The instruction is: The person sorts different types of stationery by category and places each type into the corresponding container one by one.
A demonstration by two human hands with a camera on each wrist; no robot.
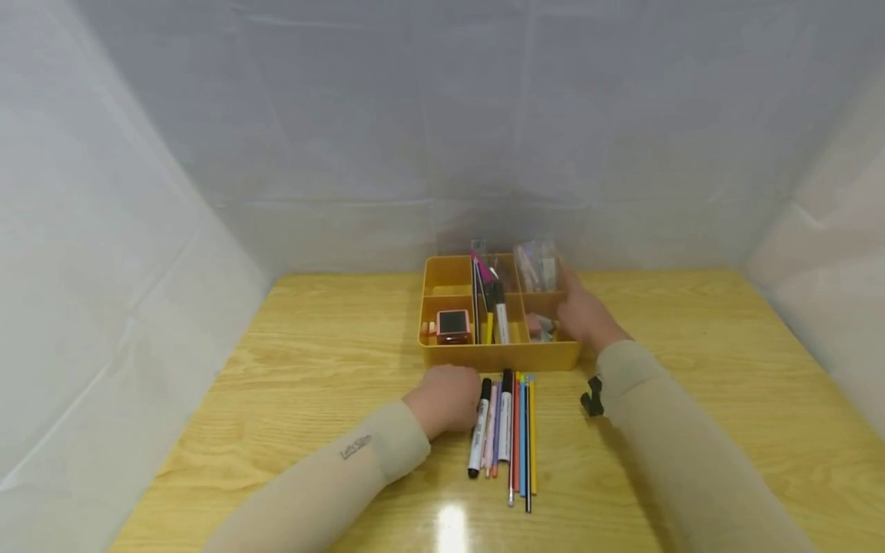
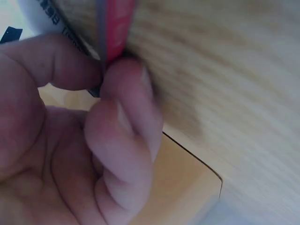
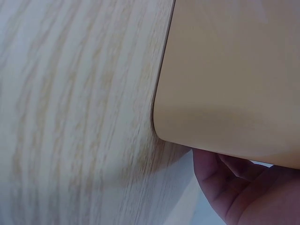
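A yellow compartment tray (image 1: 498, 357) stands mid-table with markers, a small pink square device (image 1: 453, 326) and clear boxes (image 1: 538, 265) in it. My right hand (image 1: 584, 315) grips the tray's right side; the right wrist view shows the tray wall (image 3: 234, 70) above my palm (image 3: 234, 197). In front of the tray lies a row of pens and pencils (image 1: 518, 430). My left hand (image 1: 445, 399) is curled at the row's left end beside a white marker (image 1: 479, 426). Up close, thumb and index finger (image 2: 101, 75) pinch the tip of a reddish pen (image 2: 117, 23) next to the marker (image 2: 47, 11).
A small black clip (image 1: 591, 398) lies by my right sleeve. White sheeting walls in the wooden table (image 1: 311, 369) on the left, back and right. The tray's corner (image 2: 183, 183) shows below my left fingers.
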